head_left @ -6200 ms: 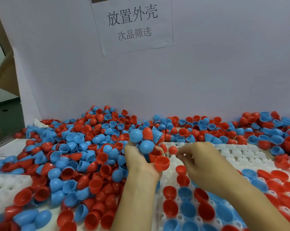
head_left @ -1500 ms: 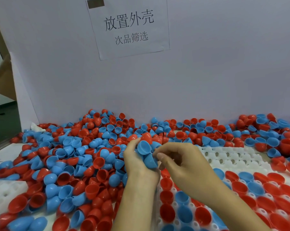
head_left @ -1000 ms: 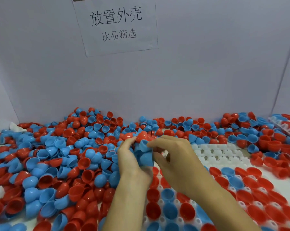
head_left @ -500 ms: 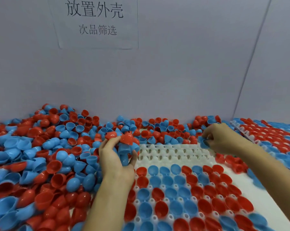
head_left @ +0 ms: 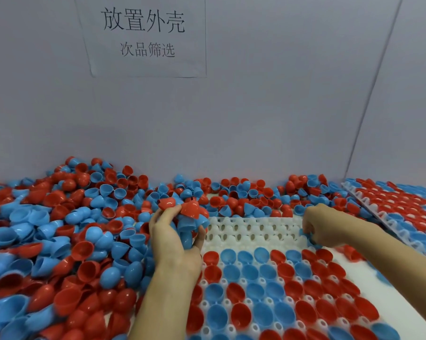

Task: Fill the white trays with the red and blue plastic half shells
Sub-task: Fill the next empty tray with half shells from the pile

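Close to me the white tray is full of red and blue shells sitting in its holes, and only its far rows are bare. My left hand is curled around a bunch of half shells at the tray's left edge, and my right hand pinches a blue shell over the tray's far right corner. Farther back lies the big pile of loose shells, a second filled tray on the right, and a paper sign on the wall.
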The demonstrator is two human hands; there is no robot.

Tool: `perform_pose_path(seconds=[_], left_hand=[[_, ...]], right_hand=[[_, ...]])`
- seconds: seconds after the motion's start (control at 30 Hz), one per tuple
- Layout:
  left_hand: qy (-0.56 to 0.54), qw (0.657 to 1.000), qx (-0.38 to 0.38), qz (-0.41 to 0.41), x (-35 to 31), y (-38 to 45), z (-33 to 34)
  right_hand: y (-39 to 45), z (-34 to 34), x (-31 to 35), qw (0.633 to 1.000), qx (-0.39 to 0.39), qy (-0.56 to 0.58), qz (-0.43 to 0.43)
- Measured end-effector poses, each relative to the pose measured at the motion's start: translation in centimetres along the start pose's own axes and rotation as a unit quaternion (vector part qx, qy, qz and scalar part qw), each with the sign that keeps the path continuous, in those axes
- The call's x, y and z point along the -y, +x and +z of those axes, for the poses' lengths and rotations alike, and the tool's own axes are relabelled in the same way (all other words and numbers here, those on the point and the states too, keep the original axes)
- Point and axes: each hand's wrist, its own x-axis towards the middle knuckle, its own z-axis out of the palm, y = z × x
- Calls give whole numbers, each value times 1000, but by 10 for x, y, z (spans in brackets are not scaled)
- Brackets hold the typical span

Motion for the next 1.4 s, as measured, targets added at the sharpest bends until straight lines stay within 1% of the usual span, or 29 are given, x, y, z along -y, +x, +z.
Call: perform_pose_path(seconds=[0.1,0.17,0.23,0.3,0.37,0.47,0.53,0.67,0.77,0.87,0.97,1.1,1.17,1.2,1.27,1.33,1.4], left_hand=[[0,1000,-1,1,0,1,0],[1,1000,-1,-2,0,2,-1],[0,1000,4,-6,1,3,-1],[2,1000,9,-5,1,2,-1],[8,1000,15,1,2,2,0],[24,999,31,10,2,1,0],[35,998,41,17,1,1,0],[49,997,45,25,0,1,0],[62,997,50,20,1,0,-1],[64,997,52,12,3,-3,1],[49,998,45,9,5,-7,2],[9,999,37,4,4,-8,3],[-8,999,37,-7,3,-8,2],[-14,999,39,-11,2,-7,2],[-15,999,42,-13,1,-7,1],[1,999,43,-11,1,-6,1],[20,999,40,-8,2,-6,2]], right_hand=[[-2,-9,6,1000,3,-8,4],[-4,-17,14,1000,-21,-8,10],[-6,-26,27,997,-64,40,-2],[-10,-36,48,985,-105,131,-49],[-23,-43,79,955,-140,236,-114],[-42,-40,130,891,-158,382,-189],[-46,-32,154,856,-165,439,-217],[-47,-21,168,838,-205,451,-227],[-52,-16,165,814,-194,488,-249],[-58,-9,161,806,-186,499,-257],[-59,-7,158,797,-192,516,-248],[-57,-8,158,766,-205,564,-231],[-55,-6,156,769,-210,560,-225],[-55,-5,155,777,-204,551,-224],[-56,-4,153,801,-168,524,-234],[-57,-1,155,820,-143,493,-253],[-57,0,158,821,-160,484,-259]])
